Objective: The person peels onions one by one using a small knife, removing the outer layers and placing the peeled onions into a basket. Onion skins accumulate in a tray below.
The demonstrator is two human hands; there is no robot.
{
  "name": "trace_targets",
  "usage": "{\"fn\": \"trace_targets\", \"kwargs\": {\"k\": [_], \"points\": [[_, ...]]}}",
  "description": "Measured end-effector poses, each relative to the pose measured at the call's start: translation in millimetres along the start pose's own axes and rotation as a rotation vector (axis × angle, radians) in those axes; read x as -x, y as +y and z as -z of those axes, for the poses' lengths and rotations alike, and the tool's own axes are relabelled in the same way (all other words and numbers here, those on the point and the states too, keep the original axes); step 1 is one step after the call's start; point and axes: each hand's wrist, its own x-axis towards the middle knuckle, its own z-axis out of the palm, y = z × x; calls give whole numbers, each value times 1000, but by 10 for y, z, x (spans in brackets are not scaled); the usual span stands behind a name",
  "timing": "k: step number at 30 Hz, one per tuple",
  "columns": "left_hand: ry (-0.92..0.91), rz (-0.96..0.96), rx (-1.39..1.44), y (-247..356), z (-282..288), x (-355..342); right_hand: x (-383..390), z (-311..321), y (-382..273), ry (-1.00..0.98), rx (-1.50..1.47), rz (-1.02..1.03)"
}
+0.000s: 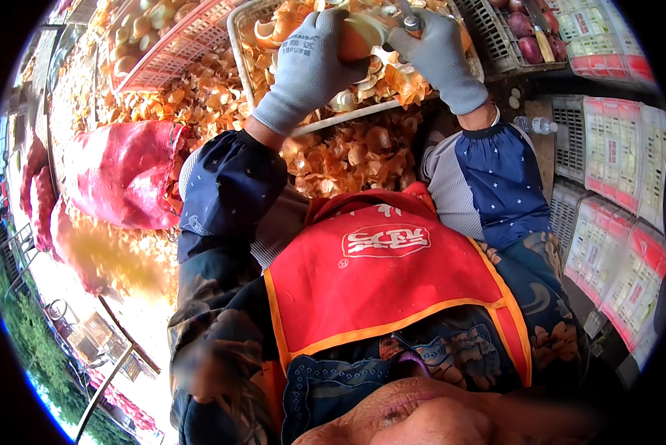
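Note:
My left hand (307,70), in a grey work glove, grips an onion (353,43) above a shallow pale tray (241,63). Brown skin still covers part of the onion, while a pale area shows on the side towards the right. A small knife (411,25) is in my right hand (440,59), also gloved in grey, close to the onion's right side. Its blade tip runs out of the top of the view. Loose onion skins (407,83) fill the tray under both hands.
A pink crate (173,44) with pale onions stands left of the tray. Below it lies a red mesh sack (125,174). Right of the tray, a dark crate (496,44) holds red onions. A plastic bottle (535,124) and stacked crates with wrapped packs (615,156) stand farther right.

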Motion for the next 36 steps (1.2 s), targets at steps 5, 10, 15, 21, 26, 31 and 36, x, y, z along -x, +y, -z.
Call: {"fn": "trace_targets", "kwargs": {"k": [5,10,15,21,26,31,36], "points": [[60,-75,226,-18,58,-26,-90,183,-223,38,-301,-374],[39,72,645,-83,-27,39,-133,214,-169,56,-337,-461],[22,321,1089,-67,82,51,-176,271,-169,18,-461,-617],[112,565,1820,-334,-35,7,71,35,201,-33,-837,-469],[129,397,1654,-171,-52,65,165,-232,-45,-24,-985,-850],[73,362,1398,-57,-71,42,360,-392,289,-234,-829,-361],[11,270,964,-213,-108,11,186,-325,121,155,-972,-595]]}}
